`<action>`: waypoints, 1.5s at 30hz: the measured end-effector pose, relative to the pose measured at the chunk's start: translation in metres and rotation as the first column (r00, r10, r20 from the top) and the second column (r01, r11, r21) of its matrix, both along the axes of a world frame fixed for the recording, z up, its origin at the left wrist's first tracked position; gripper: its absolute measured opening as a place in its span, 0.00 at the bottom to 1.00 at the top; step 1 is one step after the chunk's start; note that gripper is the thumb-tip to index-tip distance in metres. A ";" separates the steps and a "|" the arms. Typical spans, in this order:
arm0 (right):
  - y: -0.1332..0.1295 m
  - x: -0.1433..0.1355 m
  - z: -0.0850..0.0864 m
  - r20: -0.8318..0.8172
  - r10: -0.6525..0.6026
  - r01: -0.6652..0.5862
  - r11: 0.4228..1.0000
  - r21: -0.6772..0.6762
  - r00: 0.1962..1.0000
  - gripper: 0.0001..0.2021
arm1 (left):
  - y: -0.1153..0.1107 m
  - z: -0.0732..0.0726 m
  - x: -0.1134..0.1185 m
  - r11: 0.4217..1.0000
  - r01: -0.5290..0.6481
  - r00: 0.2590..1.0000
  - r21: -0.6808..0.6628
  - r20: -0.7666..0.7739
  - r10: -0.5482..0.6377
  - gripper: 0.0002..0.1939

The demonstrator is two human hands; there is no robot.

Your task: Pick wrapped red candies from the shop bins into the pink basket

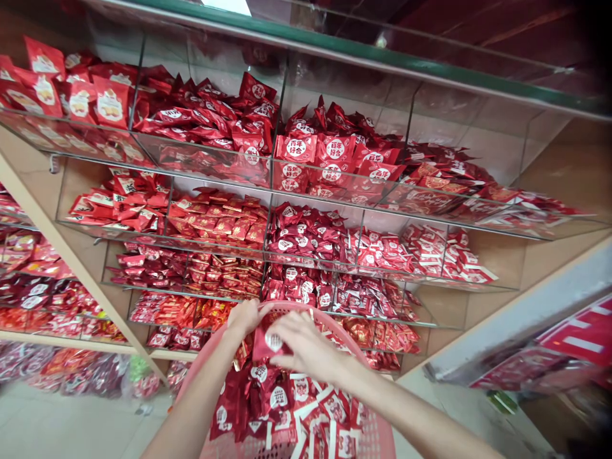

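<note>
A pink plastic basket [351, 338] in front of me holds many small red candy packets [280, 398], dark red ones with white labels to the left and white-edged ones to the right. My left hand [245, 320] is closed at the basket's far-left rim; its fingertips are partly hidden there. Inside the basket's far side, my right hand [306, 347] has its fingers curled over a red packet with a white label [273, 342]. Part of that packet is covered by the fingers.
Glass-fronted shelves [329, 182] rise ahead, their compartments filled with red packets. A clear upper glass edge [382, 57] juts out toward me. Bagged goods [90, 373] lie on the floor at left. Red printed packaging [574, 338] stands at right.
</note>
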State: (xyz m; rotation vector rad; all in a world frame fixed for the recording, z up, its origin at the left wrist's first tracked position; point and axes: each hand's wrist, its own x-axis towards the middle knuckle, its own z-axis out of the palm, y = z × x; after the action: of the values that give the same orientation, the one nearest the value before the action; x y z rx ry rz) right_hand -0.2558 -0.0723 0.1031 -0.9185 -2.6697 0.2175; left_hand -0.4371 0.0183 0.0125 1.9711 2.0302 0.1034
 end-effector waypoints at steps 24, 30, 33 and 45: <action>-0.029 -0.036 -0.104 0.296 0.036 -0.101 0.973 0.208 0.955 0.09 | -0.001 -0.004 -0.001 0.991 0.031 0.999 0.130 -0.024 -0.028 0.39; -0.033 -0.034 -0.103 0.292 0.005 -0.070 0.974 0.213 0.956 0.12 | 0.000 -0.007 -0.002 0.988 0.043 0.999 0.146 -0.023 -0.040 0.40; -0.034 -0.036 -0.101 0.296 -0.002 -0.063 0.975 0.211 0.955 0.10 | 0.001 -0.007 -0.003 0.989 0.047 0.999 0.140 -0.016 -0.045 0.40; -0.010 -0.036 -0.045 0.144 -0.035 -0.006 0.962 0.274 0.989 0.17 | 0.000 -0.006 -0.003 0.991 0.056 0.998 0.118 -0.029 -0.053 0.33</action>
State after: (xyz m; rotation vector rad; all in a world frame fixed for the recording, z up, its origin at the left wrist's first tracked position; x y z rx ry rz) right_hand -0.2915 -0.0822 0.0579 -0.8944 -2.7323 -0.2286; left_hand -0.4400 0.0182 0.0063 2.1081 2.0280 0.1918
